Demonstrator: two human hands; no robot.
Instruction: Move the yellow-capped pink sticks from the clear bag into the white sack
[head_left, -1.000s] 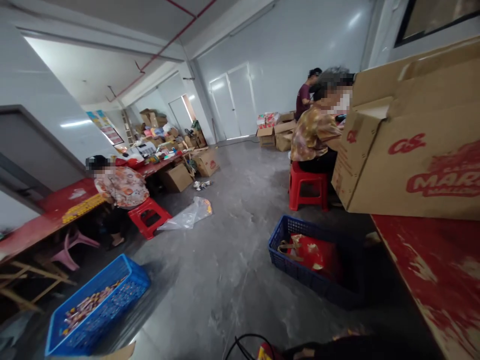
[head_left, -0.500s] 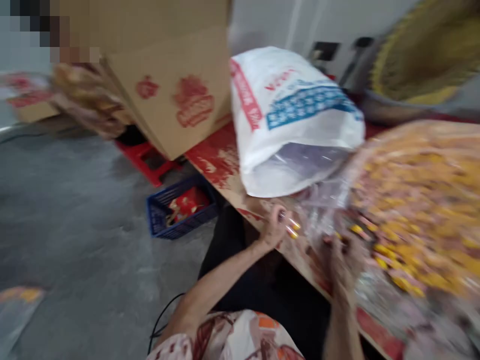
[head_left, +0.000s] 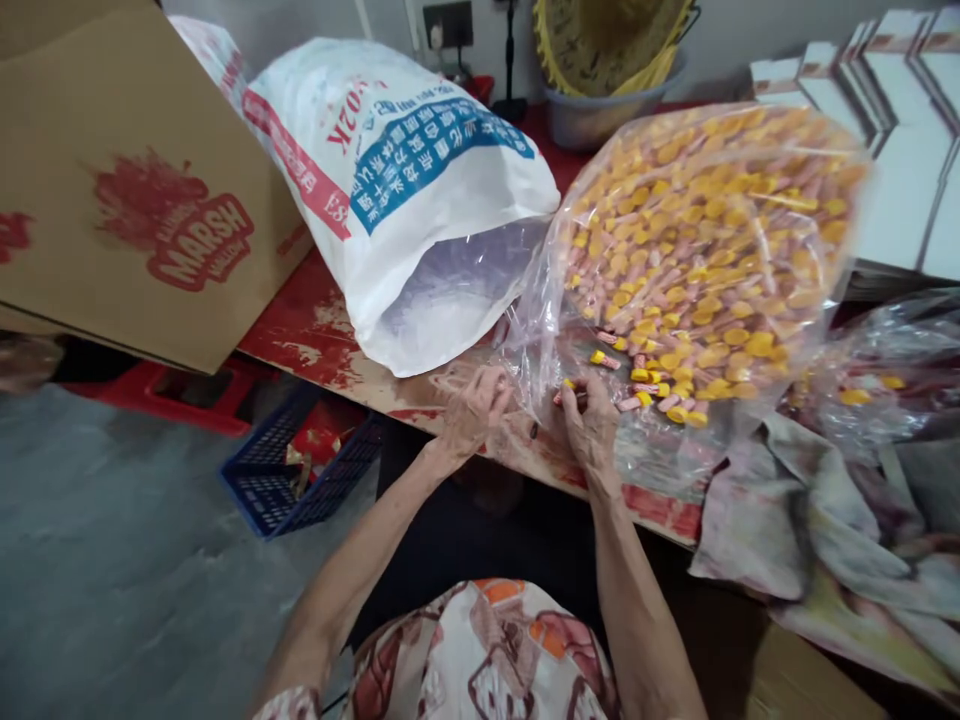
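My left hand (head_left: 474, 410) rests at the table's front edge, below the mouth of a white printed sack (head_left: 420, 150). Its fingers are curled in; whatever they hold is hidden. To its right, my right hand (head_left: 592, 420) is closed, with thumb and fingertips at a small pink piece with a yellow end (head_left: 568, 388). Just beyond that hand lies a large clear plastic bag (head_left: 544, 310), full of the same yellow-ended pink pieces (head_left: 697, 260). Several loose ones (head_left: 604, 359) have spilled at its opening.
A printed cardboard box (head_left: 142, 190) stands at the left, with a blue plastic basket (head_left: 292, 470) and a red stool (head_left: 187, 395) below. Behind the bag is a tub (head_left: 600, 110) with a yellow-rimmed basket. White folded cartons (head_left: 900, 150) and stained cloths (head_left: 780, 520) are on the right.
The view has swung right, bringing the cartons and cloths in. Yellow-ended pieces that showed at my left hand's fingers are no longer visible there. My right hand remains at the bag's opening.
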